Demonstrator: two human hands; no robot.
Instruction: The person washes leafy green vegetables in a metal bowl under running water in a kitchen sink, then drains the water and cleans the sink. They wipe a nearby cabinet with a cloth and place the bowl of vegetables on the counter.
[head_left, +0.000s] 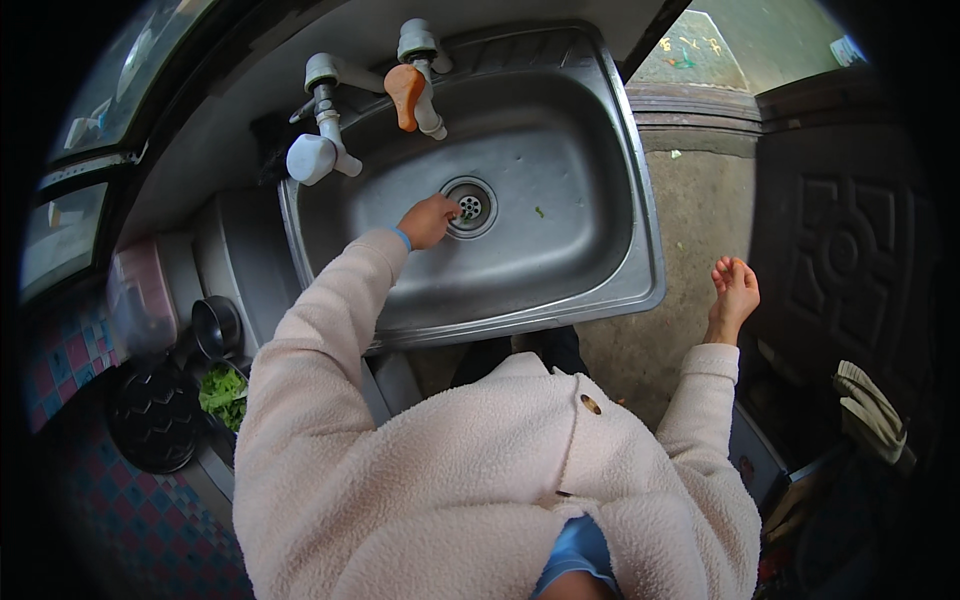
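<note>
My left hand (426, 223) reaches down into the stainless steel sink (555, 247), its fingertips bunched at the edge of the drain strainer (470, 208). Small green leaf scraps (466, 218) lie in the strainer under those fingers; whether any are pinched cannot be made out. Another green scrap (539, 212) rests on the sink floor right of the drain. My right hand (733, 296) hangs beyond the sink's right rim, over the floor, with its fingers curled. Whether something small sits in its fingertips is unclear.
Two taps rise at the sink's back, one with a white knob (311, 159), one with an orange handle (405, 94). At left are a dark pot (216, 327) and green leaves (223, 396) in a container. A dark panelled door (840, 251) stands right, by the doorway.
</note>
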